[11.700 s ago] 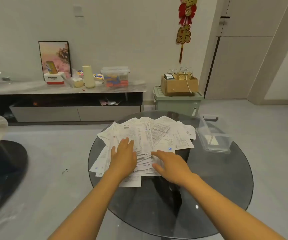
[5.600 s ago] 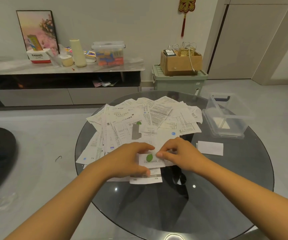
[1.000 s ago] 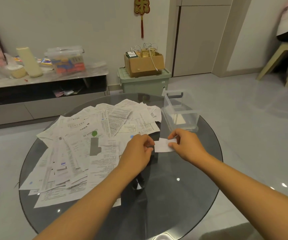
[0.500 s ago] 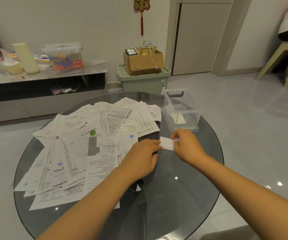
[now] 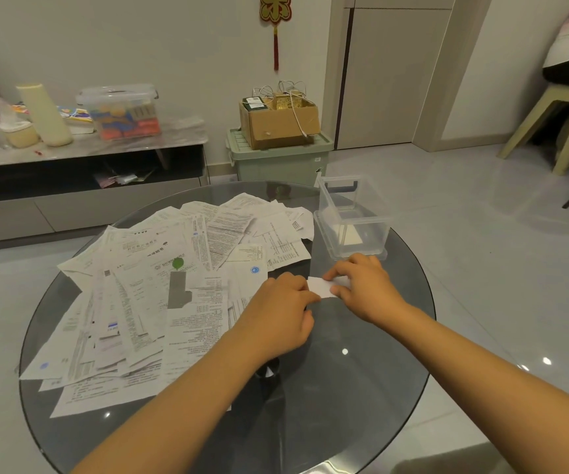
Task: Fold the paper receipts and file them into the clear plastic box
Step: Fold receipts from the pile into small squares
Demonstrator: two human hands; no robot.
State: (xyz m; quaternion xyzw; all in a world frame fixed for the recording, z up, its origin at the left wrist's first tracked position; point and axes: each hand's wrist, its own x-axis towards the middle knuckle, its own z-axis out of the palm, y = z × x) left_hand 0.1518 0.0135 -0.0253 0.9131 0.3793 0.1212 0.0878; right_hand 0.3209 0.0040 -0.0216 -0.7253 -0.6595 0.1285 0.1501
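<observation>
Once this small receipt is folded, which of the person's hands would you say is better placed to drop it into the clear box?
Probably the right hand. It pinches the folded receipt and lies just in front of the clear plastic box. The left hand is farther from it, beside the receipt pile.

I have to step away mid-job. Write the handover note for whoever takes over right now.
Left hand: fingers curled, pinching the left end of the small folded receipt.
Right hand: pinching its right end, just in front of the clear plastic box.
Box sits open at the right of the glass table, with at least one folded paper already inside.
Done: this receipt looks folded small.
Left: drop it into the box, then fold and file the big loose receipt pile spread over the table's left half.
</observation>
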